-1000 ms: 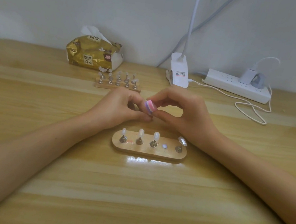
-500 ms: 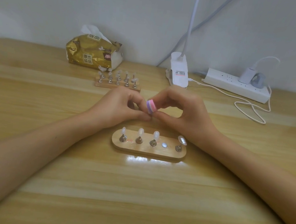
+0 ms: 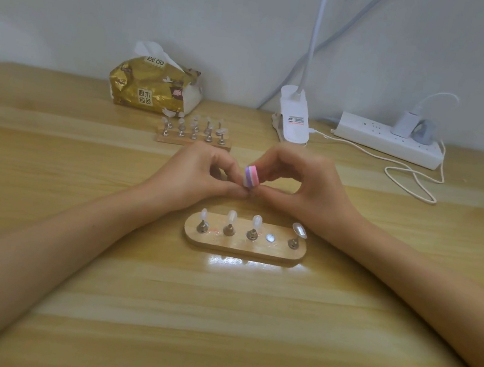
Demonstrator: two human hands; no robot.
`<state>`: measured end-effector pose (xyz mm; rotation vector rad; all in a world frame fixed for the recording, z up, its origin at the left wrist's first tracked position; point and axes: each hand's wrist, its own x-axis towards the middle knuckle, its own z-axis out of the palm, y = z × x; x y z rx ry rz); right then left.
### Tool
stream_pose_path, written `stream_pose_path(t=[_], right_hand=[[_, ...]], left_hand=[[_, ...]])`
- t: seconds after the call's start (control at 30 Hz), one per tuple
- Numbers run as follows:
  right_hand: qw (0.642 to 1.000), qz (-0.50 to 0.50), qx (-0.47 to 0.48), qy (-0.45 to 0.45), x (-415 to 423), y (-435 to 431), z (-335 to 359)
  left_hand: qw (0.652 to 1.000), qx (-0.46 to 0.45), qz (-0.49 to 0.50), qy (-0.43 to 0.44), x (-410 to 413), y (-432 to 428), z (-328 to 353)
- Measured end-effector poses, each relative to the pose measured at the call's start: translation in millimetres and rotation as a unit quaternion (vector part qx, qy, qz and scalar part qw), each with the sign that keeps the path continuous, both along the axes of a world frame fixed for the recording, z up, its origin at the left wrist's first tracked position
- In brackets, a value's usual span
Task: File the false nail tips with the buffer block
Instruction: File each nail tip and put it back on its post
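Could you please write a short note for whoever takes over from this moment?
Right hand pinches the block above the near stand.
Left hand pinches at the block's lower edge. What it holds is hidden, probably the tip from the empty fourth slot.
Near stand: three upright tips, one tilted tip at its right end.
Far stand carries more tips.
Done: cannot tell which tips are filed.
Left: finish this one, reseat it, file the rest.
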<state>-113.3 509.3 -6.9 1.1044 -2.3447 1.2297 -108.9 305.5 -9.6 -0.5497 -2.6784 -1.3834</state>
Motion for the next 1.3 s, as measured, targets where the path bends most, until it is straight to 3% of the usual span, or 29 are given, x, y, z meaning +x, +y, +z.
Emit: stream_pose_path(t=[0.63, 0.83, 1.3], right_hand=[[1.0, -0.011, -0.012, 0.005, 0, -1, -1], [0.999, -0.018, 0.016, -0.026, -4, 3, -1], [0.988, -0.022, -0.072, -0.138, -5, 6, 5]], left_hand=[[0.999, -0.028, 0.01, 0.014, 0, 0, 1], [0.999, -0.037, 0.006, -0.025, -3, 0, 7], [1.0, -0.006, 0.016, 0.017, 0, 1, -1]])
